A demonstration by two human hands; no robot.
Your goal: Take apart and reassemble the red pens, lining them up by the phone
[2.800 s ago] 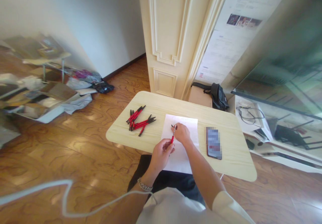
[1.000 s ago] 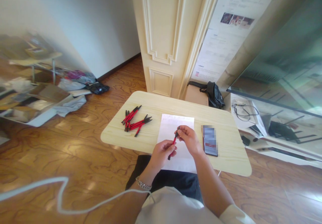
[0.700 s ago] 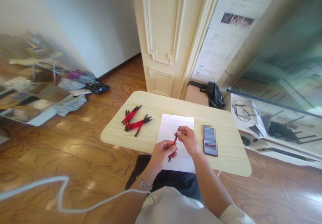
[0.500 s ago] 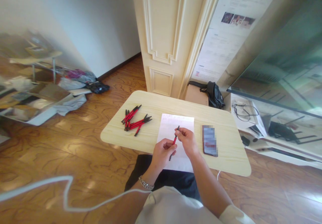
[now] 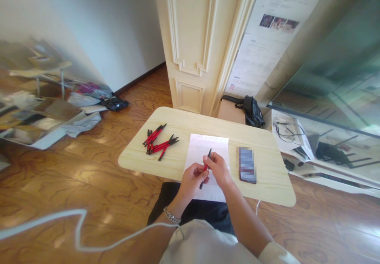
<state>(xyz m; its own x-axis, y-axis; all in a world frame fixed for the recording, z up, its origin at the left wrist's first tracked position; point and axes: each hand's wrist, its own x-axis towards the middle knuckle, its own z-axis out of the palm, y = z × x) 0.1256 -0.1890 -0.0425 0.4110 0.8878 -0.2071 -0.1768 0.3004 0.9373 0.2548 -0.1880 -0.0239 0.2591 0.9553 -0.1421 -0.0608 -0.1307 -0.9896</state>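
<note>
A red and black pen (image 5: 206,167) is held slanted above a white sheet of paper (image 5: 206,150) on the small light-wood table (image 5: 166,165). My left hand (image 5: 192,180) grips the pen's lower half, and my right hand (image 5: 218,168) pinches its upper half, the black end poking out above my fingers. A pile of several more red and black pens (image 5: 158,141) lies on the table's left part, well clear of both hands.
A phone (image 5: 247,165) lies right of the paper. A black bag (image 5: 252,110) sits on a box behind the table. A white cable (image 5: 74,232) crosses the wooden floor at lower left. Clutter (image 5: 59,113) is by the left wall, a glass cabinet at right.
Both hands have drawn closer together on the pen and nearer to me. Earlier the pen's tip was down on the paper; now it is lifted off the sheet.
</note>
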